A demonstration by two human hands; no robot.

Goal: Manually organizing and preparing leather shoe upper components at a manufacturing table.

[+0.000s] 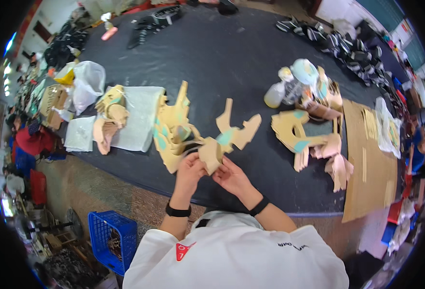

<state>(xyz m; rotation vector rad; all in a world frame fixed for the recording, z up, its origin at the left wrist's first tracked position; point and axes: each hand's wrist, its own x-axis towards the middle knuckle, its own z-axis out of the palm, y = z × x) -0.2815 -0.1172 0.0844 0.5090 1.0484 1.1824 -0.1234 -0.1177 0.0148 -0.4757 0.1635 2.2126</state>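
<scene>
Between both hands I hold a tan cut-out piece [209, 153], its lower part pinched from either side near the table's front edge. My left hand [191, 169] is closed on its left side, and my right hand [231, 176] grips the right. From it a branching tan section with a pale green patch [227, 137] stretches away up and right; I cannot tell whether it is one piece or joined. Close to my left hand lies a pile of similar tan pieces with green patches [164, 137]. The material looks like leather or thin board.
More tan pieces [289, 127] lie to the right, beside a spray bottle [274, 95] and a cardboard sheet [369, 178]. Left are white wrapping sheets [142, 120] with further pieces [111, 113] and a plastic bag [88, 84]. A blue crate [111, 241] stands on the floor.
</scene>
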